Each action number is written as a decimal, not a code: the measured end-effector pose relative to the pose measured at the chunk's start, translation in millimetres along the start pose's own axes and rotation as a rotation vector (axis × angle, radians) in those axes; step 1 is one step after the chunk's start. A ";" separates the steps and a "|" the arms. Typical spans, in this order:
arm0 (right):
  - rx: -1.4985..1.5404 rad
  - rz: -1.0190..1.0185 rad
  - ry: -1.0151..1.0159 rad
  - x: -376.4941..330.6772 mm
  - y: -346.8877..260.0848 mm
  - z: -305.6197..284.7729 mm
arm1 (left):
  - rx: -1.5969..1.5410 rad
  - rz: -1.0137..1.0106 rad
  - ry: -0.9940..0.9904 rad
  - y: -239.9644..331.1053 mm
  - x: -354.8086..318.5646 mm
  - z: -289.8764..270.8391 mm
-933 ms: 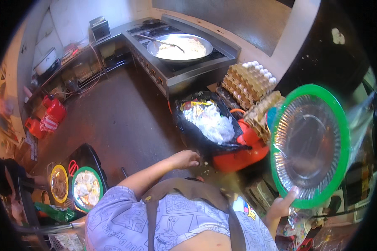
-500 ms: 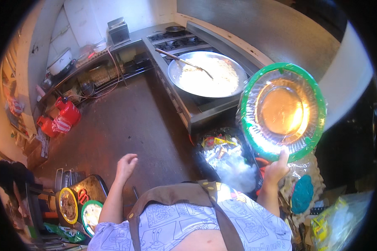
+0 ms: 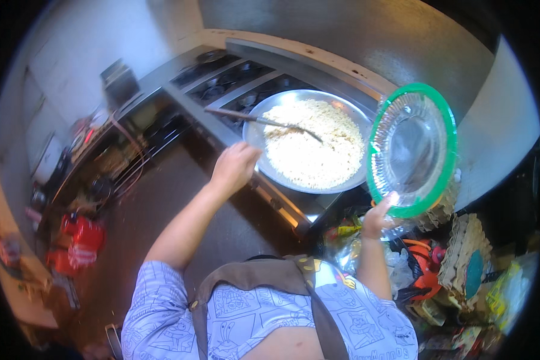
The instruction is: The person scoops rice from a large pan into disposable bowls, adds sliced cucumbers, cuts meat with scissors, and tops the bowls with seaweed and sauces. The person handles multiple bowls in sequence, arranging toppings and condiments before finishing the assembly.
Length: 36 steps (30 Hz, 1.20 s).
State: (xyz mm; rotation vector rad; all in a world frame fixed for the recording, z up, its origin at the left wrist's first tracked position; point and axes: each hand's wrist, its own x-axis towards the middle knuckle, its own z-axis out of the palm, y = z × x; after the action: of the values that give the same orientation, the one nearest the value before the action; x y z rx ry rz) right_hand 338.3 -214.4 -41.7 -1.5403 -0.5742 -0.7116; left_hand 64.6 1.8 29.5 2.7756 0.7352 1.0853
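Observation:
My right hand [image 3: 378, 217] grips the lower edge of a green-rimmed plate [image 3: 444, 135], thumb on its upper face. Clear plastic wraps the plate, which is tilted beside the pan and bears no food. My left hand [image 3: 236, 167] hovers by the left rim of a wide metal pan [image 3: 255, 133], its fingers curled together and nothing visible in them. Pale, grain-like food, probably rice, [image 3: 315, 157] fills much of the pan. A long-handled spoon or ladle [image 3: 246, 116] rests in it, its handle over the left rim, apart from my left hand.
The pan sits on a stove [image 3: 219, 90] with several burners. Red gas cylinders [image 3: 81, 243] stand on the floor at left. A metal box-shaped appliance [image 3: 120, 81] is in the back corner. Egg trays [image 3: 462, 252], a red container [image 3: 425, 273] and plastic bags [image 3: 510, 294] crowd the right.
My left hand has risen from low down to beside the pan. The plate has tipped more edge-on in my right hand. The view has turned and come nearer the stove.

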 end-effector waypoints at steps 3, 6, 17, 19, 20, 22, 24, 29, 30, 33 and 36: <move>-0.066 -0.029 -0.025 -25.4 2.0 33.5 | 0.213 0.089 -0.075 -64.8 83.7 56.3; -0.093 0.045 -0.142 -45.8 16.0 61.3 | 0.506 0.123 -0.222 -117.9 123.4 100.8; -0.539 0.022 -0.068 -113.5 43.3 83.6 | 0.232 0.399 -0.378 -142.0 234.7 32.8; -0.612 0.017 -0.151 -112.9 28.8 84.7 | 0.252 0.439 -0.348 -154.0 265.2 38.7; -0.734 -0.006 -0.191 -119.7 35.6 83.1 | 0.292 0.438 -0.369 -162.6 277.2 53.7; -0.620 0.132 -0.124 -129.5 42.0 86.7 | 0.370 0.437 -0.434 -173.7 294.7 79.2; -0.389 0.361 -0.005 -116.4 16.7 98.4 | 0.392 0.402 -0.547 -180.4 299.3 91.8; -0.190 0.378 0.281 -90.1 -6.4 111.3 | -0.072 0.246 -1.151 -224.4 296.4 113.0; -0.216 0.295 0.329 -85.9 -16.4 116.7 | -0.070 0.073 -1.329 -212.8 292.3 118.8; -0.383 0.086 0.274 -72.1 -36.7 118.5 | -0.341 0.208 -1.496 -189.2 268.7 176.0; -0.643 -0.024 0.199 -71.7 -44.1 118.6 | -0.608 0.139 -1.487 -152.0 244.7 227.3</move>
State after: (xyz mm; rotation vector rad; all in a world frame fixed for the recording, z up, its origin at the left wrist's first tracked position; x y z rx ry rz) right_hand 269.6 -88.6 -67.0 -2.0185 -0.2157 -1.1249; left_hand 307.3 271.6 -24.0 2.1822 -0.0270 -0.7290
